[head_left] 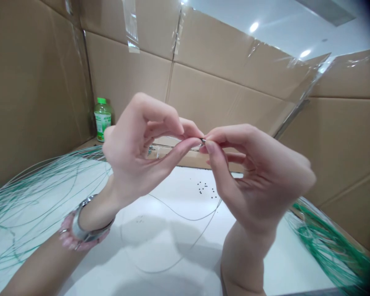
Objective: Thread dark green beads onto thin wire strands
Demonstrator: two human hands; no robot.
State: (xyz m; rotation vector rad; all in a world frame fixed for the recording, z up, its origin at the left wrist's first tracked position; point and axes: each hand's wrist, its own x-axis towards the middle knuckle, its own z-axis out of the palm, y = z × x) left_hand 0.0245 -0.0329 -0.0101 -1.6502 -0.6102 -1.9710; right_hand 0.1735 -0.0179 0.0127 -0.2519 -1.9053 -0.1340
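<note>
Both hands meet in mid-air above the white table, fingertips touching. Between thumb and forefinger, my left hand (pixel 142 144) pinches a small black piece (pixel 202 141), mostly covered by the fingertips. My right hand (pixel 249 172) is closed in a pinch against the same spot. A thin pale wire (pixel 188 219) loops over the table and rises behind my right hand; its end at the fingertips is too small to make out. Beyond the hands, several tiny black pieces (pixel 202 188) lie scattered on the tabletop.
Green and white wires (pixel 33 189) spread over the left side of the white table (pixel 172 283). Another green bundle (pixel 329 246) lies at the right edge. A green-capped bottle (pixel 102 119) stands at the back left. Cardboard walls (pixel 228 90) enclose the workspace.
</note>
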